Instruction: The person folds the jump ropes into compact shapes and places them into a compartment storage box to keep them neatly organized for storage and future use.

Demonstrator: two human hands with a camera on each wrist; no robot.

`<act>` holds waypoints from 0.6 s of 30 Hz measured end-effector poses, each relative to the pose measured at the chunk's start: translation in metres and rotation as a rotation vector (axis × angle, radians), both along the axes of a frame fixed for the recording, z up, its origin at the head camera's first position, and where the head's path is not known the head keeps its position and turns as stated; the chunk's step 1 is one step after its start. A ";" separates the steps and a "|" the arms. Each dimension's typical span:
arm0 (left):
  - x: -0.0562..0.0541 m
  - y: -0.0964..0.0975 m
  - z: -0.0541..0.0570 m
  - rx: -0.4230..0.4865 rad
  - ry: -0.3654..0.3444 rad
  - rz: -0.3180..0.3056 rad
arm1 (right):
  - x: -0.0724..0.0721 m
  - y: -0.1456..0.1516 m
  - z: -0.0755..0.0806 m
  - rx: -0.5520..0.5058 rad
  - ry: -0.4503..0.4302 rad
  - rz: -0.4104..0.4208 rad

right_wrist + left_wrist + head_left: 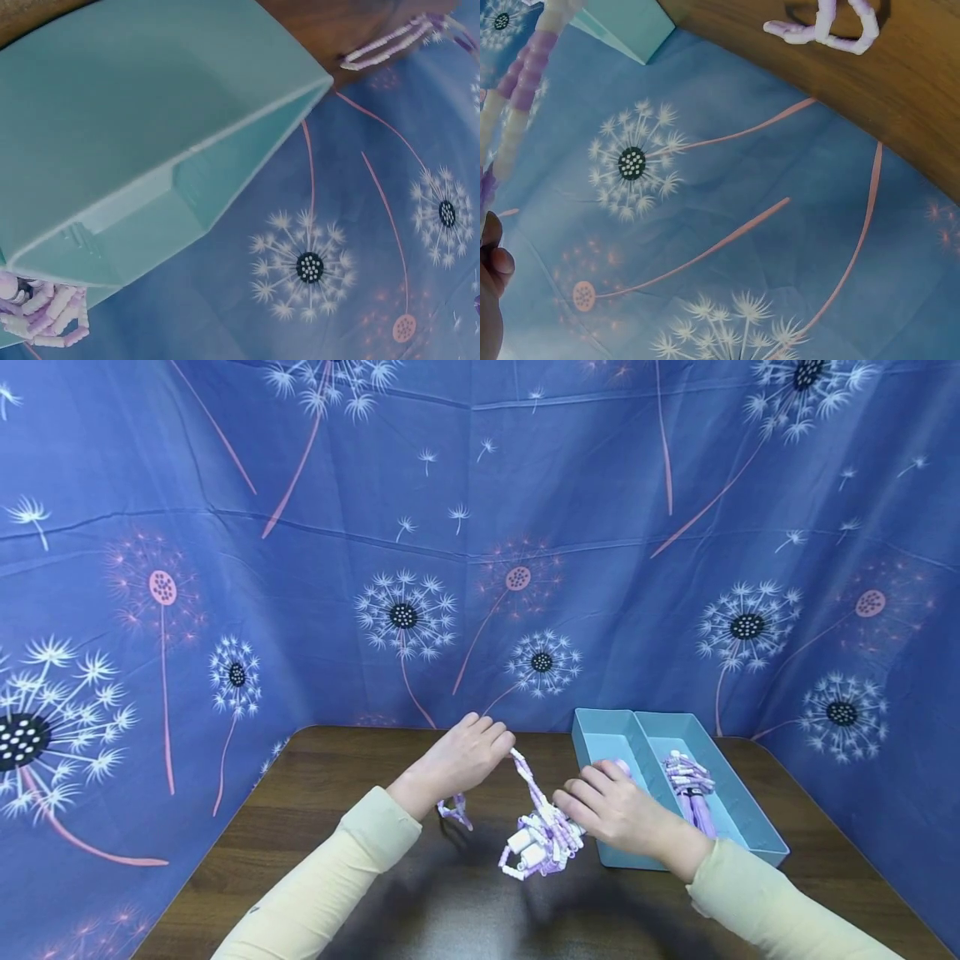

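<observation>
A purple-and-white beaded jump rope hangs in a bundle above the table, its white handle ends showing among the coils. My right hand grips it from the right side with curled fingers, and a lilac end pokes out above them. Up and to the left, my left hand pinches a doubled beaded strand that stretches from the bundle. Below the left hand dangles a loose beaded loop. The right hand's palm side is hidden.
To the right stands a light-blue two-compartment box, partly behind the right hand. Its right compartment holds another beaded jump rope bundled with a black band, purple handles showing. A blue dandelion-print cloth backs the brown wooden table.
</observation>
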State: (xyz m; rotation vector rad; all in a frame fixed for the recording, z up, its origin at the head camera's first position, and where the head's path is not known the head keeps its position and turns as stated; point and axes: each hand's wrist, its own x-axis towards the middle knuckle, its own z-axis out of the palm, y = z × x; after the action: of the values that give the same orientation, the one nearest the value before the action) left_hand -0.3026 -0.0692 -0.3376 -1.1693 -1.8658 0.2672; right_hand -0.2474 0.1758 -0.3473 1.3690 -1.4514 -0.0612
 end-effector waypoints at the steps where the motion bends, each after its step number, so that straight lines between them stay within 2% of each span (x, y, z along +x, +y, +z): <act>1: -0.001 0.000 -0.002 0.007 0.005 -0.006 | 0.000 0.000 0.002 -0.009 0.008 0.008; 7: -0.005 0.003 -0.008 0.041 -0.003 -0.050 | -0.001 -0.003 0.010 -0.074 -0.003 0.032; 14: -0.003 0.007 -0.011 0.054 -0.008 -0.033 | -0.006 -0.004 0.012 -0.206 -0.044 0.048; 18: -0.001 0.010 -0.013 0.060 -0.016 -0.045 | -0.008 -0.005 0.013 -0.257 -0.053 0.044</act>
State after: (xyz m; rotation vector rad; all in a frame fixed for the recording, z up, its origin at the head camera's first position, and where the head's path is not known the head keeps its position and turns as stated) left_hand -0.3037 -0.0590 -0.3509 -1.1741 -1.8460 0.1756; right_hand -0.2555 0.1705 -0.3348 1.1981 -1.4181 0.1858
